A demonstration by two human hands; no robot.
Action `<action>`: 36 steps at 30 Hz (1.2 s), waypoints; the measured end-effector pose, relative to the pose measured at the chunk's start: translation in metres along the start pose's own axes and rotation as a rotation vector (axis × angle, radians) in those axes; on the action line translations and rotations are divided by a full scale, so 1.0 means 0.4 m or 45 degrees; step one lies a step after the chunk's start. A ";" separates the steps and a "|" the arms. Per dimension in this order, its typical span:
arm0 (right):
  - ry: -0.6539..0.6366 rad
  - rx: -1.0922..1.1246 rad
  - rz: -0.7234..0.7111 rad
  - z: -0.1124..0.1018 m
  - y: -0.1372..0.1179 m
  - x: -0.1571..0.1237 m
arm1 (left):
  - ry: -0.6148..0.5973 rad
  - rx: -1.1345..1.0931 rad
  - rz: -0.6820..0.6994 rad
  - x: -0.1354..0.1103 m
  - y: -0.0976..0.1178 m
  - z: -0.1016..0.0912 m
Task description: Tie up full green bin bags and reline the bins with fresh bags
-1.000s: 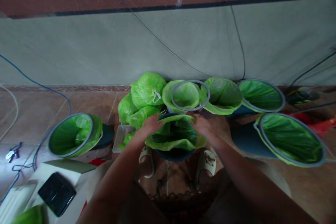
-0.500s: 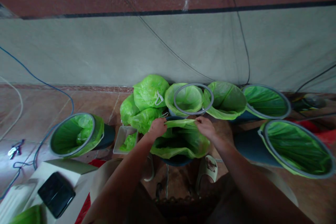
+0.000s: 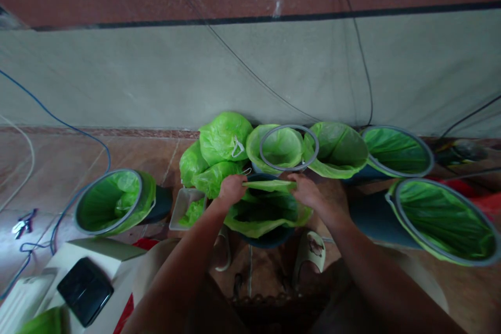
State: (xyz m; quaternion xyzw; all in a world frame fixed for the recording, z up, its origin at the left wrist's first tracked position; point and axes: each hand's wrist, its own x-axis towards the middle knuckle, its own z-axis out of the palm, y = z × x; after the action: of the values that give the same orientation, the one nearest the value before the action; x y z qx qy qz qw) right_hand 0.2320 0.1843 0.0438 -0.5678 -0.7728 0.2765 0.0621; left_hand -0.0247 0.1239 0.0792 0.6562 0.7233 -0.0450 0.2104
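Between your left hand (image 3: 233,189) and right hand (image 3: 307,190), the far edge of the green liner (image 3: 254,227) has narrowed into a thinner strip than half a second ago; your hands themselves have barely shifted. Ahead of you, the wall (image 3: 156,73) rises from the brown tiled floor (image 3: 164,159). Two grey-rimmed bins (image 3: 446,219), lined in green, stand to your right, one nearer you than the other. At your left is another lined bin (image 3: 94,209) with crumpled green plastic inside. Directly in front, the dark blue bin (image 3: 270,240) stands between your sandals (image 3: 311,251), the green liner in its mouth and the liner's near edge draped over its rim. Beyond it, two more lined containers (image 3: 338,148) sit near bulging green bags (image 3: 225,135). Left of the dark blue bin, a white tray (image 3: 177,210) holds more green plastic. Your fingers on both hands are pinched closed on the liner's far edge, holding it taut. Over the left container rests a grey ring (image 3: 317,147); keys (image 3: 24,224) lie far left on the tiles.
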 end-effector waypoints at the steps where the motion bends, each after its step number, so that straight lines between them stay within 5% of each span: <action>1: 0.003 0.006 -0.062 0.004 -0.008 -0.001 | 0.015 0.001 0.042 0.000 0.006 0.000; 9: -0.066 0.061 -0.198 -0.009 -0.062 -0.001 | 0.029 0.061 0.186 -0.008 0.030 -0.007; 18: 0.181 0.000 -0.089 -0.018 -0.075 -0.004 | -0.157 0.202 0.176 -0.030 0.031 0.016; 28: 0.066 -0.149 -0.231 0.023 -0.115 -0.034 | 0.099 -0.044 0.540 -0.030 0.119 0.000; 36: 0.073 -0.185 -0.263 0.012 -0.120 -0.033 | 0.100 0.042 0.416 -0.029 0.110 0.000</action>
State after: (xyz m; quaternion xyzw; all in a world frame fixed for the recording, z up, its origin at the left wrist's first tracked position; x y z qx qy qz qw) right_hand 0.1940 0.1610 0.0665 -0.4958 -0.8432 0.1955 0.0709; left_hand 0.0186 0.1191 0.0928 0.7696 0.6139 0.0036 0.1757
